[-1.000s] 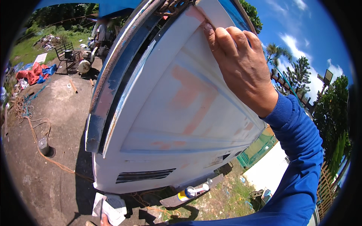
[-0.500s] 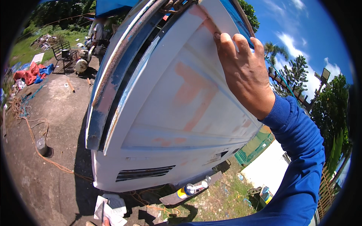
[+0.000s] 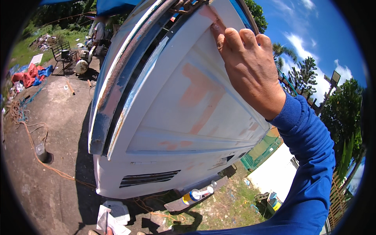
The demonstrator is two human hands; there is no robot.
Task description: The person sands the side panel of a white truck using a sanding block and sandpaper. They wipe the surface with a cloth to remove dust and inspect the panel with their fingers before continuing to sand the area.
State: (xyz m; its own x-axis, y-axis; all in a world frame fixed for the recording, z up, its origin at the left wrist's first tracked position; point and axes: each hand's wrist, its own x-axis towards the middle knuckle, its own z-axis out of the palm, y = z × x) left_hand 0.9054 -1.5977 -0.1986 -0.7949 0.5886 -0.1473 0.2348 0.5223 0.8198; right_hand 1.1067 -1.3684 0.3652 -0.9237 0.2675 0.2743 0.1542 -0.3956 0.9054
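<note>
My right hand (image 3: 252, 70), in a blue sleeve, rests at the upper right of a white hull panel (image 3: 156, 105). One finger is stretched onto a pink patch (image 3: 207, 15); the others are bent, their tips hidden. I see nothing held in it. Of my left hand (image 3: 109, 232) only a fingertip shows at the lower edge. It is closed against a thin, dark, upright strip (image 3: 106, 220), seen edge-on before a crumpled white sheet (image 3: 116, 227). More pink patches mark the panel's middle.
A rusty-edged blue beam (image 3: 102, 125) stands left of the panel. Below lie a plank (image 3: 176, 206) with a yellow-and-white tub (image 3: 191, 196) and a white perforated stool (image 3: 119, 210). Orange cord (image 3: 58, 172) crosses the concrete. A person (image 3: 100, 31) stands far left.
My right hand has slid slightly up and left along the panel, its fingers drawn closer together. The view has shifted a little. My left hand stays at the lower edge.
</note>
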